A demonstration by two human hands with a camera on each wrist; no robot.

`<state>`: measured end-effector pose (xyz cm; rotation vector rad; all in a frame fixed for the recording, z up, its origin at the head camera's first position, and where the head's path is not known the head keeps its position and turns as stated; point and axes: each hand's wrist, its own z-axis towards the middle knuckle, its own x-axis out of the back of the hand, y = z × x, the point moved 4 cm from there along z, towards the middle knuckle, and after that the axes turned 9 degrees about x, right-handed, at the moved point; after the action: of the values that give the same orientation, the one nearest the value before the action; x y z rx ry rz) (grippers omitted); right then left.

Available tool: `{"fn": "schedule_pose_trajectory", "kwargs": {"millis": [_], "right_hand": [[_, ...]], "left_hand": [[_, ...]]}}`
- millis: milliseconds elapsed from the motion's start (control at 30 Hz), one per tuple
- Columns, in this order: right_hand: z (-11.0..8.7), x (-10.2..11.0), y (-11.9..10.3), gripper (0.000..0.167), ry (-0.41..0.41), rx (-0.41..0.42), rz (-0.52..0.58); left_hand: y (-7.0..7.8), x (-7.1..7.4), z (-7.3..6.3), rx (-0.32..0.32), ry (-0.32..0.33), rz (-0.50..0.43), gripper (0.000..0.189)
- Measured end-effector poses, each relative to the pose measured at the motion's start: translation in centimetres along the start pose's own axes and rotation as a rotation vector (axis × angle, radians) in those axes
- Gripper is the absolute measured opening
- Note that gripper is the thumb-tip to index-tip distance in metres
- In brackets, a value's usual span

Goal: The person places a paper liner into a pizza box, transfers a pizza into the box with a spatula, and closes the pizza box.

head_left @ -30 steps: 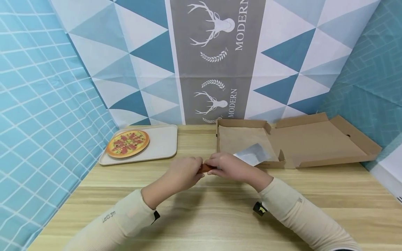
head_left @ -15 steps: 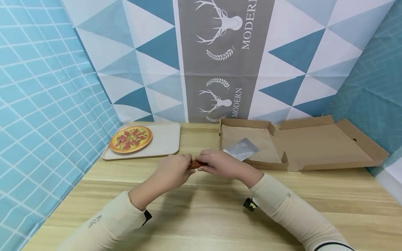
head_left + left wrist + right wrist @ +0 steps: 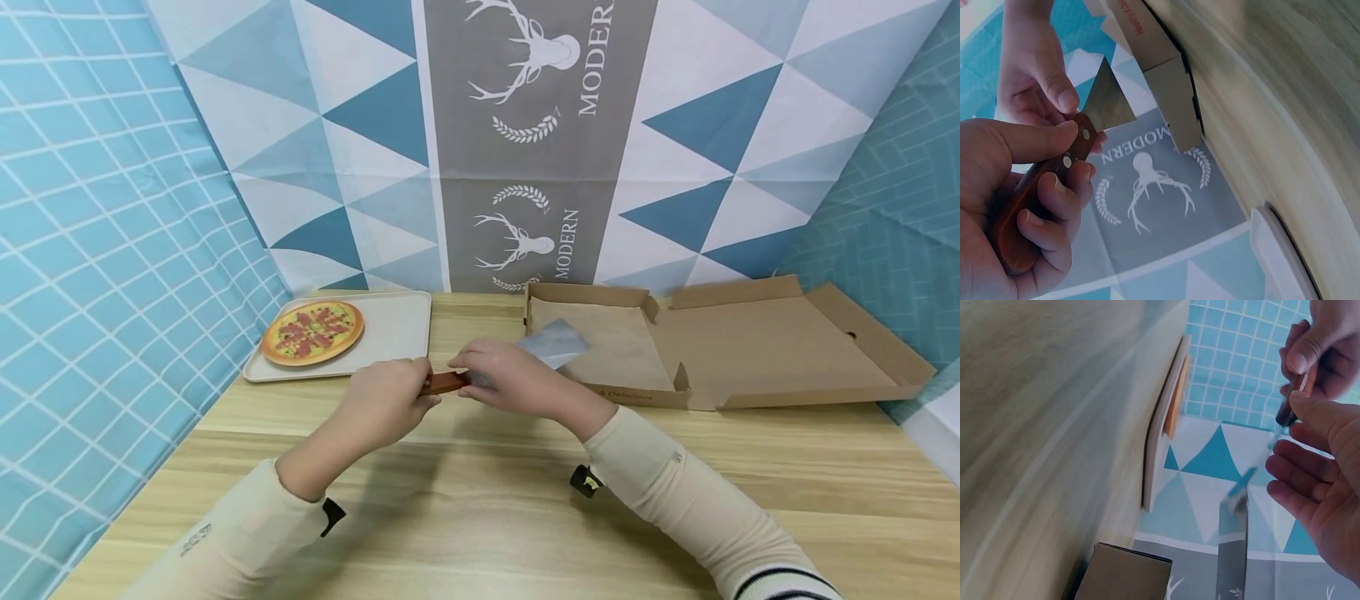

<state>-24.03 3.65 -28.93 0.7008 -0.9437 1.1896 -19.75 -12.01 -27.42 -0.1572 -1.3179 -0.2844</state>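
Observation:
A metal spatula has a broad flat blade and a riveted reddish-brown wooden handle. My left hand grips that handle, its thumb lying along the wood and its fingers curled underneath, clearest in the left wrist view. At the handle's front end is my right hand, its thumb at the wood beside the neck. In the right wrist view the fingers of the right hand are loosely bent and apart from the thumb. The blade points right and overlaps the box in the head view.
An open cardboard pizza box stands at the back right, its lid folded out to the right. At the back left, a pizza lies on a pale tray. Patterned cloths hang behind the wooden table.
Both hands have shifted left with the spatula, the left hand farther, so the gap between them has widened. More of the handle shows. The right fingers have loosened.

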Motion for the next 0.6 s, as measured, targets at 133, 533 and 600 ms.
{"fn": "schedule_pose_trajectory", "kwargs": {"millis": [133,533,600], "right_hand": [[-0.2,0.3,0.3,0.029,0.065,0.012,0.0],[-0.4,0.8,1.8,0.016,0.283,-0.015,-0.054],[-0.4,0.8,2.0,0.014,0.299,-0.027,-0.058]], "left_hand": [[-1.0,0.2,-0.3,0.036,-0.03,-0.009,0.025],[-3.9,1.4,-1.6,0.108,-0.058,-0.002,0.024],[-4.5,1.5,-2.0,0.118,-0.064,-0.004,0.024]]}}
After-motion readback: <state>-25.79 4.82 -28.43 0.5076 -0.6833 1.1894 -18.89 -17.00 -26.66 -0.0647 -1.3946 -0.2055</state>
